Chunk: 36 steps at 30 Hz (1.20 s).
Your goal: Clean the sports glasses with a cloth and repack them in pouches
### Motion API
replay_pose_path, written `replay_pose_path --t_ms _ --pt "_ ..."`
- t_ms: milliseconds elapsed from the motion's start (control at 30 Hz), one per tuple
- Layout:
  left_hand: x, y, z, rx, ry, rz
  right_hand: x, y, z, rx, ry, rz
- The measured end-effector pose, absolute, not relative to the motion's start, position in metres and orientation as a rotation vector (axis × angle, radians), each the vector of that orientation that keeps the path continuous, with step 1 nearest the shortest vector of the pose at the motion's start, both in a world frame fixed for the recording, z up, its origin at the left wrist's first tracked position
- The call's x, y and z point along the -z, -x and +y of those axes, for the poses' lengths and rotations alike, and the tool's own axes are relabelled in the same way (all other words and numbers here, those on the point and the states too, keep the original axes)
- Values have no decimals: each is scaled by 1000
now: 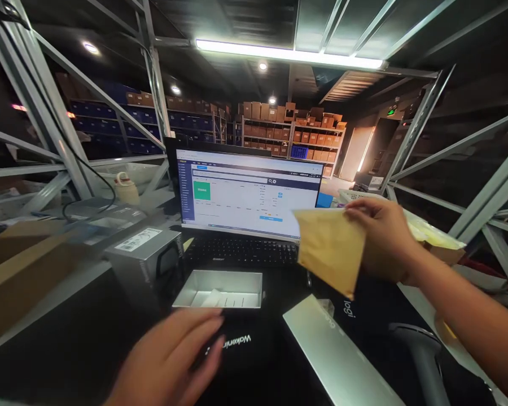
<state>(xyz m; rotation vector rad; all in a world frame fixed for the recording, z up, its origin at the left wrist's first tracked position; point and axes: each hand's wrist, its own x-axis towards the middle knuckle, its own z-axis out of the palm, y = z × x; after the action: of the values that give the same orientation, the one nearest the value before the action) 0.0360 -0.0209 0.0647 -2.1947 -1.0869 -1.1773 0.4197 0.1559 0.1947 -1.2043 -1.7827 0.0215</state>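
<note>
Above the black surface [254,380], before the lower right corner of the monitor [245,194]: one yellow envelope [330,248], held in the air. My right grip [379,225] pinches it at the upper right corner, thumb and fingers closed together on the paper. The envelope hangs to the left of that grip and below it; its long axis I cannot tell, the outline being near square and tilted, with the lower edge sloping down to the right.

Nearer hand: the right, which has it. My left grip [173,349] lies well apart, down and to the left (blurred, fingers loosely bent, thumb spread from them, nothing seen in it), its fingertips at the near edge of a shallow pale tray [226,278]. The tray's long side runs across my view, to the lower left of the envelope.

Condition of envelope: matt, flat, lightly creased, darker toward the bottom; no writing that I can make out.

Also listed: one long silvery carton [342,361], below the envelope, slanting from upper left to lower right; one handheld scanner [419,349], right of the carton; one black keyboard [237,252], beneath the monitor.
</note>
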Motion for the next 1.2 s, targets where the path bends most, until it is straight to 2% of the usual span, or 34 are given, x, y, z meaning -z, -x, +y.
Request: replay_pose_path --t_ms 100,200,400,600,833,1000,1200 --pt "-107 -75 26 1129 2372 -1027 -163 -389 152 -347 1070 -1872" --pt "-134 -118 71 978 2547 -1211 -143 -373 145 -521 1016 -1824" --pt "-135 -168 118 925 2822 -1225 -121 -373 129 -836 980 -1685" --pt "-114 -170 127 1030 2945 -1289 -109 -398 114 -741 1090 -1810" --pt "-111 -177 117 1157 2973 -1259 -100 -390 95 -422 1074 -1888" --pt "-115 -178 109 1068 2992 -1178 -98 -383 87 -151 985 -2023" --pt "-106 -131 119 979 2936 -1307 -89 -421 91 -100 1149 -1915"
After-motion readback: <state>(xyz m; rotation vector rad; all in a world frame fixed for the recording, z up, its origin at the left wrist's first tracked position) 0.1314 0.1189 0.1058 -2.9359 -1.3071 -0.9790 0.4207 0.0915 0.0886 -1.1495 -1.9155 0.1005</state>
